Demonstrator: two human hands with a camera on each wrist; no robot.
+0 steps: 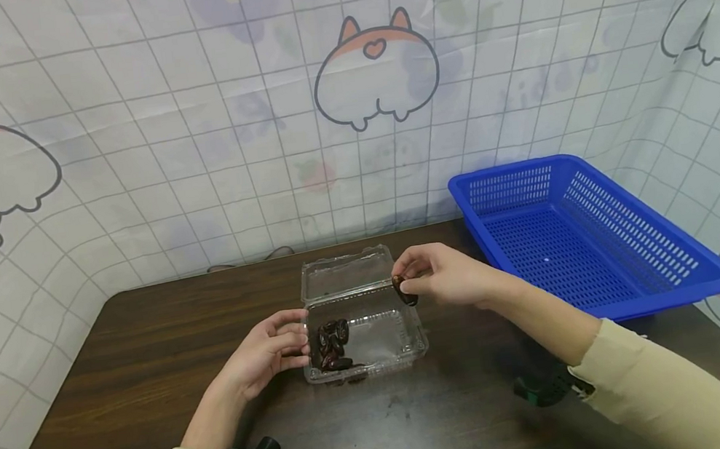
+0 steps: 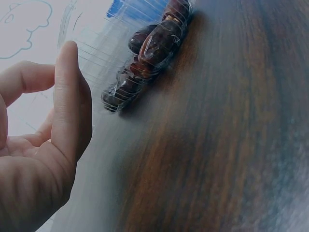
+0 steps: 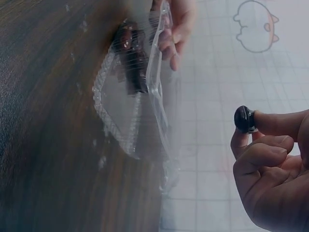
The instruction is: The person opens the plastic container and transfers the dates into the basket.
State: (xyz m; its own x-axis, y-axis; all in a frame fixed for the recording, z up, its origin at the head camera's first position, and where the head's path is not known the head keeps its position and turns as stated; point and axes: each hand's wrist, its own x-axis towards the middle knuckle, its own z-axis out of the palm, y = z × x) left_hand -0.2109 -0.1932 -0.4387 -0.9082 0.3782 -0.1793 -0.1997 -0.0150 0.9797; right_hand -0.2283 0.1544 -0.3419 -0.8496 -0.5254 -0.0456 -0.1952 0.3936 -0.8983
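Observation:
A clear plastic clamshell box [image 1: 381, 336] lies with its lid raised towards the wall. Several dark brown dates [image 1: 333, 344] are gathered at its left end; they show through the ribbed plastic in the left wrist view as glossy dates [image 2: 157, 43]. My right hand [image 1: 447, 274] pinches a single date [image 1: 404, 290] between thumb and fingers, above the box's right rear corner. In the right wrist view that date [image 3: 245, 119] sits at the fingertips. My left hand [image 1: 271, 351] is at the box's left side, its fingers loosely extended against or very near the wall.
A blue plastic basket [image 1: 670, 291] with slotted walls stands at the back right, beside my right forearm. The brown wood-grain table [image 1: 174, 339] runs back to a wall covering [image 1: 260, 154] with a grid and cartoon animals.

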